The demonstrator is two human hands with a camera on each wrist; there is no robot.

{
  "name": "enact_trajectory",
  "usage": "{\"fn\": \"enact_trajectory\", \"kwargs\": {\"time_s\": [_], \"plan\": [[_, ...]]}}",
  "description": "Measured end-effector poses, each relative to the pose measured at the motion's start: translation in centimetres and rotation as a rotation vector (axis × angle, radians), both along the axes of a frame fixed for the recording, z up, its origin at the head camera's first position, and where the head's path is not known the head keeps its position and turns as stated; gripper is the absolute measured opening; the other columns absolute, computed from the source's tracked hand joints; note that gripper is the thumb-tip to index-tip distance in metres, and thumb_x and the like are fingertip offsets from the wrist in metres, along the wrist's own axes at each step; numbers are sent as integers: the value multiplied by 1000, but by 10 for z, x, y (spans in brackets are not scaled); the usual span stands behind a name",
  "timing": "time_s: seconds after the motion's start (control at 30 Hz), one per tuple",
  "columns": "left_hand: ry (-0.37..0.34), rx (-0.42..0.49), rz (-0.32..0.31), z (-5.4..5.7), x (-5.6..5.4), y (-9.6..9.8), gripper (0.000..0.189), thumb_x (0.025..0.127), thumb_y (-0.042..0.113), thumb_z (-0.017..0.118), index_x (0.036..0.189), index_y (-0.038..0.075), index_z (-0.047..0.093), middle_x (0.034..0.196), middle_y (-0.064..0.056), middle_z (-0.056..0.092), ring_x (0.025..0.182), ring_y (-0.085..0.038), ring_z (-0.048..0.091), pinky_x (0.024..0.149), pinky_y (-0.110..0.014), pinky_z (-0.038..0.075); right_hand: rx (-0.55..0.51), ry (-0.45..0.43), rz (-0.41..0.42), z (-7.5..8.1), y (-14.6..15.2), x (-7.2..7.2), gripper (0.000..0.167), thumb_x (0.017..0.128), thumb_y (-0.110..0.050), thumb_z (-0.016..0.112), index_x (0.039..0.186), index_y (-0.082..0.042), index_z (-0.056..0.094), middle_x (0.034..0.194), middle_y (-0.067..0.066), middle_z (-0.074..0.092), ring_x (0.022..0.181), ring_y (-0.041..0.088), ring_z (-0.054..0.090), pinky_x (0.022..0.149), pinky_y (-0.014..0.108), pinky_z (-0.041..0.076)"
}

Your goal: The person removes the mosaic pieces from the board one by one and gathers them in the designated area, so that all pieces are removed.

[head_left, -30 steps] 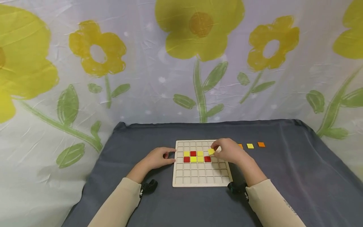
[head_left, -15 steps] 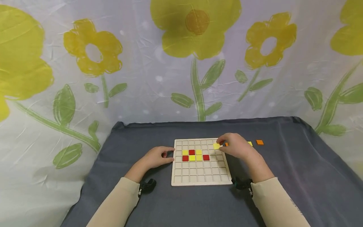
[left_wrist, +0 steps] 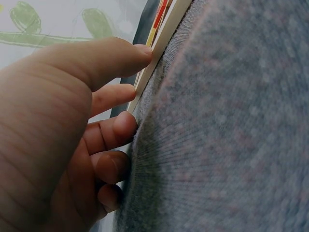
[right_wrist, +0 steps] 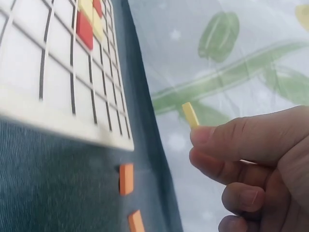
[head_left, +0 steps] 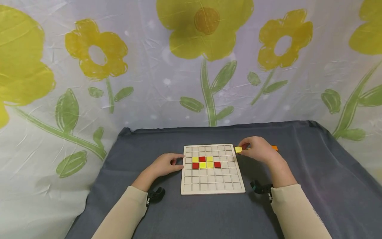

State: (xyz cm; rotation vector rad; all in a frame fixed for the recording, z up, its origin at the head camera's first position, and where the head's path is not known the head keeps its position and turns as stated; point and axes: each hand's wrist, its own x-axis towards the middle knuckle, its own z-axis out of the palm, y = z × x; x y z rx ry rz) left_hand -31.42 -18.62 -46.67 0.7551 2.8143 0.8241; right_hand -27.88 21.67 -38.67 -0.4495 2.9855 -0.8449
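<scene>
A pale wooden grid board (head_left: 213, 192) lies on the table, a few of its squares filled with red and yellow tiles. My right hand (head_left: 259, 152), just off the board's upper right side, pinches a yellow square tile (head_left: 238, 149) between thumb and fingertips. The right wrist view shows that tile (right_wrist: 191, 114) raised and seen nearly edge-on, the remaining fingers curled beneath. My left hand (head_left: 162, 165) rests its thumb and a fingertip against the board's left edge. In the left wrist view, the thumb (left_wrist: 116, 58) touches the board's side and the lower fingers are loosely bent.
Orange tiles (right_wrist: 126, 179) lie on the dark cloth beside the board. One orange tile (head_left: 275, 148) shows partly behind my right hand. The grey cloth (head_left: 191, 219) covers the table, and a flower-printed curtain (head_left: 143, 66) hangs behind it.
My right hand has moved right and away from me, carrying the yellow tile from above the board to past its right edge. My left hand stays at the left edge.
</scene>
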Motion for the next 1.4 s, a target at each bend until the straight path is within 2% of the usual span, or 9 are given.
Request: {"fn": "enact_trajectory", "kwargs": {"time_s": [0.13,0.47,0.67,0.87,1.13,1.4], "plan": [[0,3,3,-1,0,-1,53,92,35,79,140,16,66,68,2,50,58,-11,41,58,-30,34,14,-15,8,-6,10,-4,23,89,-9,77,110,0,75,99,8,70,92,27,62,80,46,51],[3,-6,-4,-1,1,0,52,93,34,79,141,16,66,68,2,50,59,-11,41,59,-30,34,11,-148,-23,-25,18,-9,28,90,-6,75,116,5,73,106,15,70,94,30,64,81,46,54],[2,-5,-3,-1,0,0,52,93,34,79,140,16,66,68,2,50,59,-11,41,59,-30,34,43,-169,-32,-32,15,-10,26,88,-5,76,113,3,74,104,13,71,90,27,65,80,45,55],[4,-1,-10,-1,-1,0,53,93,34,79,140,16,66,68,3,49,59,-11,40,59,-30,34,107,-165,-28,-38,11,-13,19,87,-3,76,106,0,76,97,8,69,82,24,58,77,43,51],[3,-8,-6,0,-1,0,52,93,34,78,141,16,65,67,3,48,58,-11,39,59,-30,34,134,-164,-32,-37,8,-13,20,88,-2,75,107,1,75,97,10,69,82,25,58,77,44,52],[-7,-9,-2,1,-1,1,53,93,34,78,141,16,65,67,3,48,59,-10,40,59,-30,33,119,-141,-12,-24,7,-9,27,89,-7,77,114,4,74,101,12,70,87,27,63,81,47,53]]}}
